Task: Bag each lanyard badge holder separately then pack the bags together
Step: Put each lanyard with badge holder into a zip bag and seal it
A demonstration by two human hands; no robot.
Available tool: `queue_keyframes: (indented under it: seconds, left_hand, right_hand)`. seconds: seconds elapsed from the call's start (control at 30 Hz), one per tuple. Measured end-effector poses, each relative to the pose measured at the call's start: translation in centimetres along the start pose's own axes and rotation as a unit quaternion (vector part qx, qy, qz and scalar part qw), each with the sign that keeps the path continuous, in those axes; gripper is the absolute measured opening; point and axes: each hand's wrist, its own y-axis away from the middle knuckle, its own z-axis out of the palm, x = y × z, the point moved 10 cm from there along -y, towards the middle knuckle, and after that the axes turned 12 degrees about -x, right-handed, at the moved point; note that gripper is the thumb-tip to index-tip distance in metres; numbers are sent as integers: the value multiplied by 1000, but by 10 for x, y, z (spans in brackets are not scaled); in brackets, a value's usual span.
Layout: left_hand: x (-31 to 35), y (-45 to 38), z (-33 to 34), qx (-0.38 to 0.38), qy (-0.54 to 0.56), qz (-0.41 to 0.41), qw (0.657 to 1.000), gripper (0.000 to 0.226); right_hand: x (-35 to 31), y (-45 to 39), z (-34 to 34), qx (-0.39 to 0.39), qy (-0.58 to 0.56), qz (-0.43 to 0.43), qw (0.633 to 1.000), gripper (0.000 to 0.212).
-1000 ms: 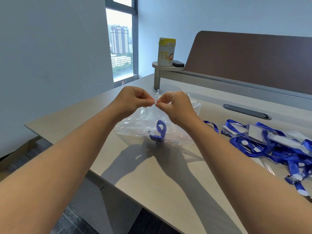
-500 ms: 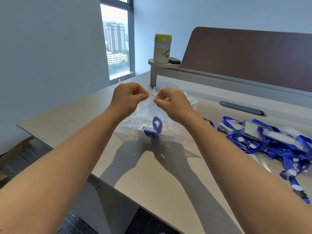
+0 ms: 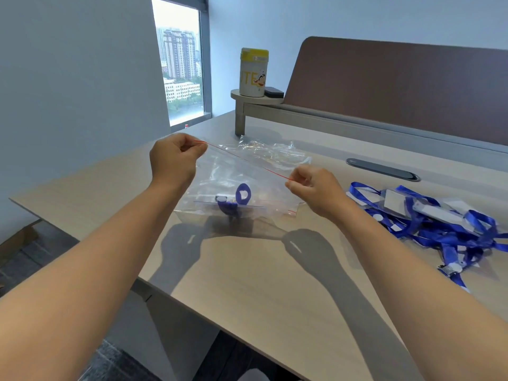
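Midway, left hand (image 3: 176,158) and right hand (image 3: 310,185) each pinch the clear red-striped zip bag (image 3: 242,171) holding one blue lanyard badge holder (image 3: 233,200); tangled blue lanyards (image 3: 439,224), frame right, await bagging.

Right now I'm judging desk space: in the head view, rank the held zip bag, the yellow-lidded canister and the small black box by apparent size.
1. zip bag, largest
2. yellow-lidded canister, though it stands farther back
3. small black box, smallest

The left hand (image 3: 176,158) and right hand (image 3: 310,188), pinched close together at the middle of the bag's red strip (image 3: 247,160) a second ago, now sit at its opposite ends (each pinching a corner), the strip drawn taut between them.
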Motion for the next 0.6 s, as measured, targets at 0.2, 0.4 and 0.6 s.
queue_keyframes:
  seconds: [0.2,0.4,0.6]
  left_hand:
    - [-11,1,-1,-18,26,-10,999,19]
    - [-19,-1,-8,-71,59,-35,995,9]
    - [-46,15,-1,-239,88,-109,961,22]
  right_hand:
    - [8,7,1,-5,17,1,1000,11]
    - [3,5,-2,12,-4,11,1000,34]
    - [9,11,7,-11,-19,46,999,37]
